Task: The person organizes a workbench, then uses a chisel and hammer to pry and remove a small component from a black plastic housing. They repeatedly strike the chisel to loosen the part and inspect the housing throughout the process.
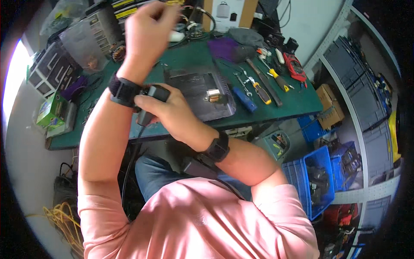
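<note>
My left hand (151, 26) is raised over the back of the bench, its fingers curled in and slightly blurred, with nothing visible in them. A black band (123, 91) circles the left wrist. Just beside that band, my right hand (166, 110) grips a small black box-shaped device (158, 93), thumb lying across it. A black cable (131, 159) runs down from there. Another black band (217, 146) with a dark square piece is on the right wrist. Behind the right hand, a dark clear-sided tray (189, 84) holds a small part with a white top and copper-coloured side (213, 96).
To the right lie a blue-handled tool (244, 99), yellow-black screwdrivers (262, 93), a wrench and a red multimeter (295, 67). Plastic drawers and a green box (51, 111) stand left. Blue bins (317, 181) and a metal shelf (355, 99) are on the right; yellow cable (64, 222) lies lower left.
</note>
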Demonstrator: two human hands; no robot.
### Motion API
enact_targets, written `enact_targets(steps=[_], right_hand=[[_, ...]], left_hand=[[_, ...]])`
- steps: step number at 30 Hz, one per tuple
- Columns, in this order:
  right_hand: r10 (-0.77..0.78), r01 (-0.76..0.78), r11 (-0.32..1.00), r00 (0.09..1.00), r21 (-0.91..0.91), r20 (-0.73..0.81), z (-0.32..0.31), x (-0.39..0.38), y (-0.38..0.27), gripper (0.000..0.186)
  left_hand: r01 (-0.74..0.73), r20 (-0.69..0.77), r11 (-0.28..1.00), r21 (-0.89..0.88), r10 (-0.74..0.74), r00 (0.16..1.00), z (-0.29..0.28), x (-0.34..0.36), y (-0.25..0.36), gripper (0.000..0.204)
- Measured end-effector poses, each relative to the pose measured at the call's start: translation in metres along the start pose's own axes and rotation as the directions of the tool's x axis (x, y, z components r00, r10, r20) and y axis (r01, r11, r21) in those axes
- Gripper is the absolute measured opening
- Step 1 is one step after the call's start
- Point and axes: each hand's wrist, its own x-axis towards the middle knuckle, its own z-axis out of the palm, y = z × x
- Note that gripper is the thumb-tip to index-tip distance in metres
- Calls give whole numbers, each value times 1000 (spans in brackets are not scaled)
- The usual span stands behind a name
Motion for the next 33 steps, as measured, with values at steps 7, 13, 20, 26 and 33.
enact_targets(steps=[7, 13, 20, 26, 33], right_hand=[[41, -42, 984, 999, -171, -9, 11, -5, -19, 25], [135, -127, 978, 990, -168, 38, 1, -7, -12, 34], [-213, 217, 970, 976, -114, 47, -27, 18, -28, 51], [-520, 481, 816, 853, -320, -44, -49, 48, -120, 18], [-793, 662, 601, 565, -449, -229, -39, 29, -95, 12]], left_hand=[[622, 357, 207, -756, -666, 655, -17, 21, -56, 22], [130, -196, 987, 90, -110, 974, -11, 5, -12, 32], [-263, -164, 952, 157, 288, 944, -56, -18, 28, 15], [741, 580, 499, -448, -469, 666, -26, -171, 100, 81], [905, 769, 176, -386, -480, 422, -5, -167, 108, 45]])
